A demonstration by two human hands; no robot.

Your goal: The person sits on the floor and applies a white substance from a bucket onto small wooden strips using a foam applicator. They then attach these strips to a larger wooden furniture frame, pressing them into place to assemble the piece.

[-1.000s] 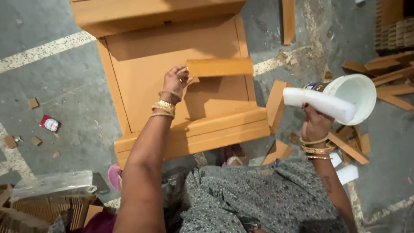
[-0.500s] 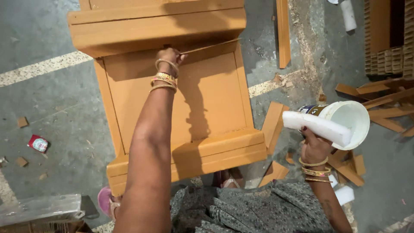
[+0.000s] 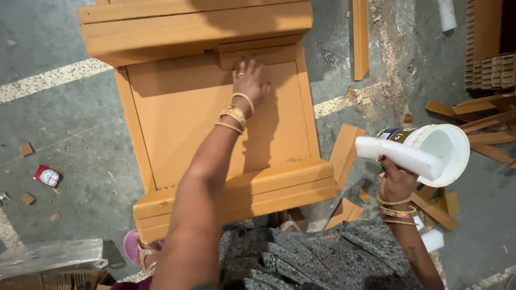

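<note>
Nearest, the right hand (image 3: pixel 396 180) grips a white tub (image 3: pixel 441 153), fingers wrapped round its side, a white stick (image 3: pixel 400 156) lying across the tub's mouth just above the knuckles. Beyond and to the right of those fingers, wood offcuts (image 3: pixel 473 115) lie scattered on the floor (image 3: pixel 70 129); below the wrist sit a few more scraps.

Farther out, the left hand (image 3: pixel 250 80) lies palm down, fingers spread and holding nothing, on the flat panel of an orange wooden frame (image 3: pixel 177 123). The fingertips touch a short strip (image 3: pixel 258 53) set against the frame's thick far rail (image 3: pixel 199 27). The near rail lies back toward the elbow, well short of the fingers.

Past the fingertips and to the right, a long slat (image 3: pixel 361 37) lies on the floor beside sawdust. Far left of the fingers lies a small red packet (image 3: pixel 47 175)
</note>
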